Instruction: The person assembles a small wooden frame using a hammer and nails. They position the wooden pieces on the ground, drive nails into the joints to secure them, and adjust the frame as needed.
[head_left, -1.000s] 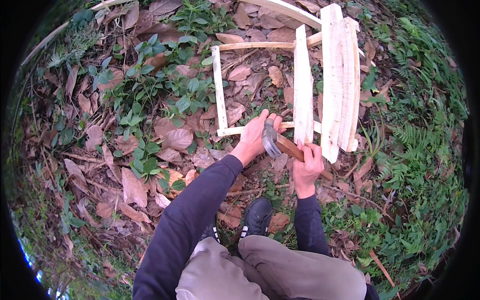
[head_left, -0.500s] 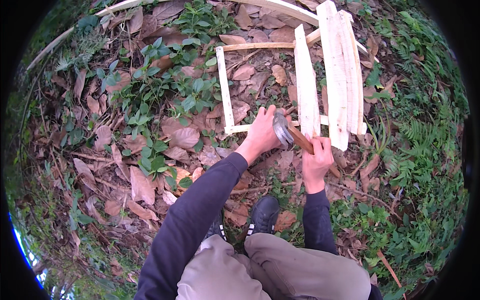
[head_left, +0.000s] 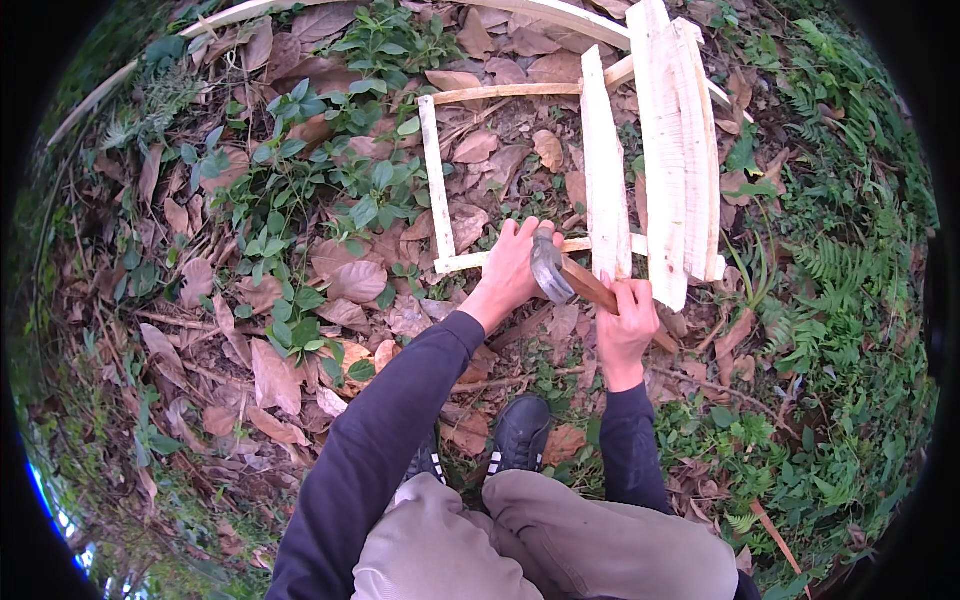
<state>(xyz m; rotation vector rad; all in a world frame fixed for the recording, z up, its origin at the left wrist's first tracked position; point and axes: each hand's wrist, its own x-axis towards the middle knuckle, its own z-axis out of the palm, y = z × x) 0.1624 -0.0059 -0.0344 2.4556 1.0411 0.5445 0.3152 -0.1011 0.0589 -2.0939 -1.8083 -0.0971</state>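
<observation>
My right hand [head_left: 628,325] is closed round the wooden handle of a claw hammer [head_left: 588,286], its fingers right at the near end of a narrow pale slat [head_left: 605,160]. The metal hammer head points left, in front of my left hand [head_left: 508,270]. That hand is closed over the near rail of a rectangular wooden frame [head_left: 460,263]; the hammer head hides part of its fingers. The slat lies across the frame's near and far rails. To its right, wider rough planks [head_left: 670,150] lie across the same frame, overlapping one another.
Dry brown leaves [head_left: 275,375] and low green plants [head_left: 375,180] cover the ground around the frame. A long curved wooden strip [head_left: 540,12] runs along the far side. Ferns [head_left: 840,260] grow at the right. My dark shoes [head_left: 520,432] are just below the hands.
The whole scene has shifted slightly left in view. The hammer head shows a little more of its side near my left hand; both hands keep almost the same places.
</observation>
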